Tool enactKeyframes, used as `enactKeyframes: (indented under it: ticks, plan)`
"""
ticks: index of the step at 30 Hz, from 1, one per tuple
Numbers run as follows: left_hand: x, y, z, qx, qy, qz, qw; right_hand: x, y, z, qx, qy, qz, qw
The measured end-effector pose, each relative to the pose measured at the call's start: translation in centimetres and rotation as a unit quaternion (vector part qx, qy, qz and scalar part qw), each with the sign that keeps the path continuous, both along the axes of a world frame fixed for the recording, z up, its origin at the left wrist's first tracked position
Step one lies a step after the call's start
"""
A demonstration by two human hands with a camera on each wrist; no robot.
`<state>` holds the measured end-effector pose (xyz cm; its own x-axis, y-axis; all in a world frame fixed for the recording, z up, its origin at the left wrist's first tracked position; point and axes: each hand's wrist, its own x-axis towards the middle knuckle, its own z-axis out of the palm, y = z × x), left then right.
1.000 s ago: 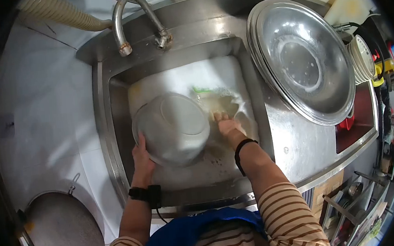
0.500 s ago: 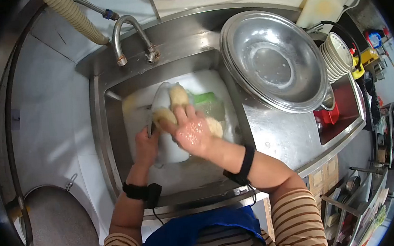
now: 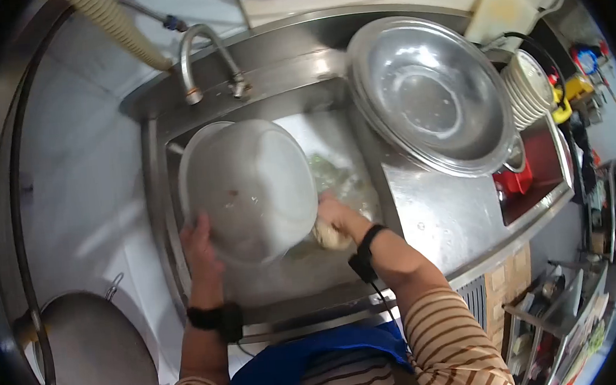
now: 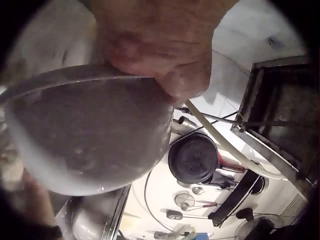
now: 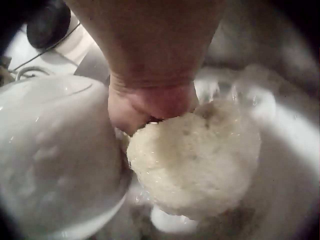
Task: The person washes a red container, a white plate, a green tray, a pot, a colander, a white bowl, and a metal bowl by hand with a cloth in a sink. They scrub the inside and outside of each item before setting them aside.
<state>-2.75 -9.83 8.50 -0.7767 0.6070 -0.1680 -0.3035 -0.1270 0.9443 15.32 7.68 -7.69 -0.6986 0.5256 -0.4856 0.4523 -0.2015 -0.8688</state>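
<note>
My left hand (image 3: 200, 251) grips a whitish basin (image 3: 250, 186) by its left edge and holds it tilted over the sink. The left wrist view shows the thumb side of that hand (image 4: 160, 55) at the rim of the wet basin (image 4: 90, 135). Just right of the basin, low in the sink, my right hand (image 3: 337, 214) holds a pale, fibrous loofah scrubber (image 5: 195, 160). Its fingers are mostly hidden behind the loofah in the right wrist view. Cloudy, sudsy water (image 3: 332, 129) lies under both hands, with a blurred green patch in it.
Around the water runs the steel sink (image 3: 163, 204), with a curved tap (image 3: 188, 71) at its back left. Large stacked metal basins (image 3: 423, 96) stand on the right drainboard, beside stacked bowls (image 3: 528, 88). A wok (image 3: 96, 354) sits at the lower left.
The right hand dipped in the water, rubbed the loofah against the basin, then moved down and right off it. The left hand turned the basin and shifted it left.
</note>
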Motion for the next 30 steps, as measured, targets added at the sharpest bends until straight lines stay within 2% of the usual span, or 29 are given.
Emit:
enactKeyframes:
  ticks: [2,3,5,6,8,9,11,12,13,14,15,16,18,19,20,21,22,23,25,26,27,28,29,30]
  plan:
    - [0.9,2.7,0.0,-0.058,-0.01,0.07,0.996,-0.5,-3.6,-3.9,0.076,0.048,0.09,0.992]
    - [1.0,3.7,-0.5,-0.061,-0.007,0.072,0.996,-0.8,-4.9,-2.8,0.074,0.051,0.092,0.992]
    - [1.5,5.6,-2.0,-0.047,0.071,0.003,0.996,-1.2,-7.0,2.8,0.031,-0.04,0.145,0.988]
    - [1.8,6.6,-2.2,-0.046,0.069,0.002,0.997,-1.5,-7.6,4.9,0.031,-0.042,0.144,0.988]
    - [2.1,7.4,-2.4,-0.146,0.164,-0.094,0.971,-1.9,-8.9,8.7,0.182,-0.024,0.094,0.979]
    - [2.1,7.7,-2.4,-0.146,0.164,-0.092,0.971,-1.7,-8.9,11.1,0.182,-0.023,0.096,0.978]
    - [2.3,8.4,-2.6,-0.087,0.189,-0.067,0.976,-1.5,-8.3,15.5,0.229,-0.029,0.016,0.973]
    - [2.5,8.4,-2.2,-0.087,0.189,-0.068,0.976,-1.6,-7.7,16.5,0.309,-0.001,-0.024,0.951]
    - [3.0,8.0,-1.3,-0.133,0.188,-0.096,0.968,-1.8,-6.9,17.0,0.383,0.026,-0.062,0.921]
    - [3.5,7.4,-0.9,-0.18,0.187,-0.124,0.958,-2.8,-5.7,16.7,0.418,-0.008,-0.073,0.905]
    - [3.9,6.8,-2.5,-0.114,0.265,-0.128,0.949,-4.0,-4.2,16.1,0.453,-0.041,-0.086,0.887]
    - [4.1,6.2,-3.4,-0.117,0.265,-0.13,0.948,-4.9,-2.6,15.2,0.449,-0.043,-0.088,0.888]
    - [4.1,5.6,-4.8,-0.074,0.028,-0.089,0.993,-5.6,0.1,12.4,0.416,-0.07,-0.096,0.902]
    - [3.4,5.2,-5.5,-0.14,0.062,-0.079,0.985,-5.1,0.3,9.9,0.414,-0.072,-0.097,0.902]
    - [2.8,5.0,-5.3,-0.142,0.06,-0.077,0.985,-4.4,0.5,6.6,0.424,-0.114,-0.012,0.898]
    - [2.1,4.6,-4.9,-0.102,0.003,-0.081,0.991,-3.7,0.3,3.5,0.43,-0.153,0.076,0.887]
    - [1.2,4.3,-4.6,-0.061,-0.05,-0.083,0.993,-2.3,-0.5,0.6,0.413,-0.18,0.074,0.89]
    - [0.2,4.1,-4.7,-0.065,-0.048,-0.073,0.994,-1.0,-1.2,-1.4,0.395,-0.207,0.074,0.892]
    - [-1.1,3.1,-4.7,-0.081,0.146,-0.144,0.975,0.2,-1.8,-2.6,0.324,-0.336,0.028,0.884]
    - [-1.0,2.8,-4.7,-0.091,0.142,-0.139,0.976,0.5,-2.2,-2.7,0.33,-0.364,0.032,0.871]
    - [-0.6,3.6,-4.0,-0.055,-0.029,-0.094,0.994,0.4,-1.5,-3.3,0.303,-0.343,0.132,0.879]
    - [-0.5,4.3,-3.7,-0.014,-0.199,-0.048,0.979,0.1,-0.4,-3.2,0.275,-0.319,0.23,0.877]
    - [-0.6,4.4,-4.0,-0.013,-0.2,-0.047,0.979,0.0,0.4,-3.0,0.276,-0.32,0.23,0.877]
    - [-0.7,4.5,-4.9,-0.013,-0.179,-0.082,0.98,0.0,1.4,-1.6,0.191,-0.25,0.14,0.939]
